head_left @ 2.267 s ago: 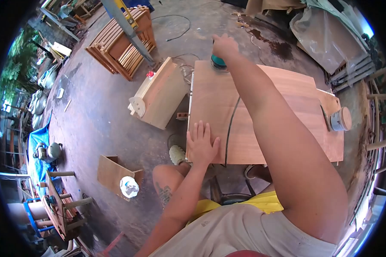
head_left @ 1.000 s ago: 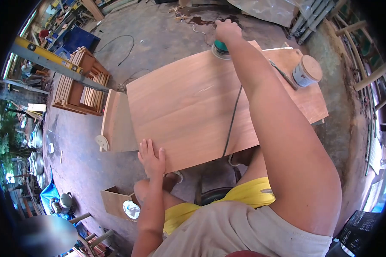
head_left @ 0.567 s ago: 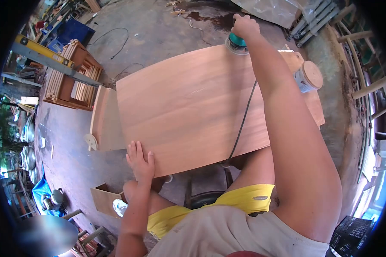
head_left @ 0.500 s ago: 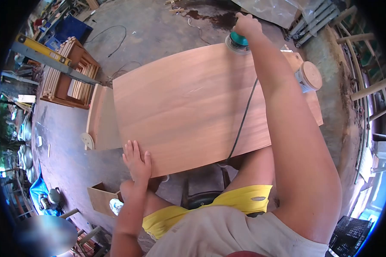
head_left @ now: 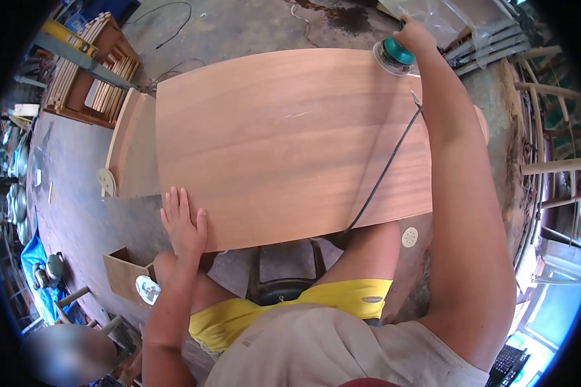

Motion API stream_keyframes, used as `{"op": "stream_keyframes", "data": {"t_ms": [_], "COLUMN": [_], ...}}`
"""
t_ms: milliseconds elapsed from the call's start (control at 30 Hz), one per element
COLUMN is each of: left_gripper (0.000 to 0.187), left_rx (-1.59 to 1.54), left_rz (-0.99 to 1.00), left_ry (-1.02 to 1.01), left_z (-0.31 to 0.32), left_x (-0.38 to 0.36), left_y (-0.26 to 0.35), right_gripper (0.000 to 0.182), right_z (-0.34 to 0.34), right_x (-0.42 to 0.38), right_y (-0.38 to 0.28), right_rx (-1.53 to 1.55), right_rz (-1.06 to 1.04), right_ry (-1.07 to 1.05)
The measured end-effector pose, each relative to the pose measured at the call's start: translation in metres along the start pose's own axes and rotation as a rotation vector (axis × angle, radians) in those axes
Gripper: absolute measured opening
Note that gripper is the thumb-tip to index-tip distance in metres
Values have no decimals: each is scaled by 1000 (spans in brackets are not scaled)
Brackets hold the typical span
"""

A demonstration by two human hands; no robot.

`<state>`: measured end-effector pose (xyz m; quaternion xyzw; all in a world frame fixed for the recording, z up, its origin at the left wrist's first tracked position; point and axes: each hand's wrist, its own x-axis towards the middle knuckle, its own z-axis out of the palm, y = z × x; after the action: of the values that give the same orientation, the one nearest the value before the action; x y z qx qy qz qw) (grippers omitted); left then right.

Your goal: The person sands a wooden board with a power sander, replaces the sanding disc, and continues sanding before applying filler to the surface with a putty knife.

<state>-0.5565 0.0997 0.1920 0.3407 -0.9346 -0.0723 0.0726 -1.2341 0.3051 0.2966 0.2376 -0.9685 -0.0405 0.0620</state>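
Note:
A large reddish-brown wooden panel [head_left: 284, 148] lies flat in front of me, over my knees' far side. My left hand [head_left: 184, 222] rests flat on its near left corner, fingers stretched out. At the far right corner, my right hand [head_left: 417, 37] grips a teal orbital sander [head_left: 397, 53], whose round base sits at the panel's edge. From near my right forearm a dark power cord [head_left: 385, 171] runs across the panel and drops over its near edge.
Left of the panel stands a wooden board piece [head_left: 126, 145] with a sanding disc [head_left: 106, 182]. Another perforated disc [head_left: 410, 237] lies right of my knee. A small wooden box [head_left: 126, 274] is at lower left. Slatted wooden frames [head_left: 90, 74] stand at upper left.
My right hand has moved the sander rightward along the panel's far edge to the corner. My left hand stays on the near left corner. The view has shifted slightly.

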Motion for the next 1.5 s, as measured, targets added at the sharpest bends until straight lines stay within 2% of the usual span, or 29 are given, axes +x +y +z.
{"op": "stream_keyframes", "data": {"t_ms": [200, 300, 400, 467, 600, 667, 867, 1200, 1500], "left_gripper": [66, 66, 66, 66, 66, 67, 67, 67, 67], "left_rx": [-3, 4, 6, 4, -4, -7, -8, -40, -47], "left_rz": [-1, -3, -9, -15, -7, -5, -12, -22, -30], "left_ry": [-1, -4, -2, -4, 7, 14, 32, 47, 84], "left_z": [-2, -1, -1, -2, 0, 0, 3, -1, 5], "left_x": [2, 1, 1, 1, 1, 0, 1, 1, 2], "left_y": [1, 0, 1, 0, 1, 1, 0, 3, 3], "right_gripper": [63, 63, 63, 64, 63, 62, 60, 63, 54], "right_z": [1, 10, 8, 9, -6, -4, -27, -51, -71], "right_x": [-2, -5, -7, -4, -24, -28, -57, -99, -136], "right_y": [15, 27, 30, 32, 8, -2, -70, -208, -331], "right_rx": [11, 28, -2, 38, -12, 24, 44, 81, 150], "right_rz": [50, 39, 63, 117, 128, 42, -6, -233, -402], "right_ry": [-22, 72, 46, -84, -93, -60, -73, -82, -41]}}
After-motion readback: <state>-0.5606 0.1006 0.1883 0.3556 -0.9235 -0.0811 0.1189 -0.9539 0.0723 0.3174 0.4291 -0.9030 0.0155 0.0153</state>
